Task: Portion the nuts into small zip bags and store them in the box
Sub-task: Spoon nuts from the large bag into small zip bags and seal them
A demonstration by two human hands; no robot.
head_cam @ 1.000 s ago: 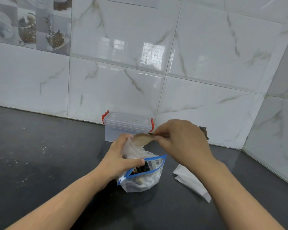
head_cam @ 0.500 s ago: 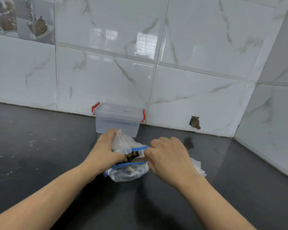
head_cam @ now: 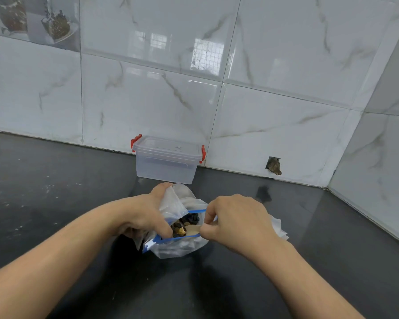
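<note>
A large clear bag with a blue zip (head_cam: 180, 249) stands open on the dark counter, with mixed dark and golden nuts (head_cam: 185, 224) inside. My left hand (head_cam: 145, 217) pinches the bag's left rim and also holds a small clear zip bag (head_cam: 173, 201) above it. My right hand (head_cam: 235, 223) grips a pale wooden spoon (head_cam: 193, 230) whose bowl rests among the nuts at the bag's mouth. The clear storage box (head_cam: 166, 165) with red latches stands behind the bags against the wall, with its lid on.
A pile of spare small bags (head_cam: 279, 229) lies on the black counter (head_cam: 55, 203) just right of my right hand, partly hidden by it. Tiled walls meet in a corner at the right. A small hole (head_cam: 273, 166) breaks the back wall tile.
My right hand has come down from above the small bag and put the spoon into the large bag's mouth. My left hand still holds both bags.
</note>
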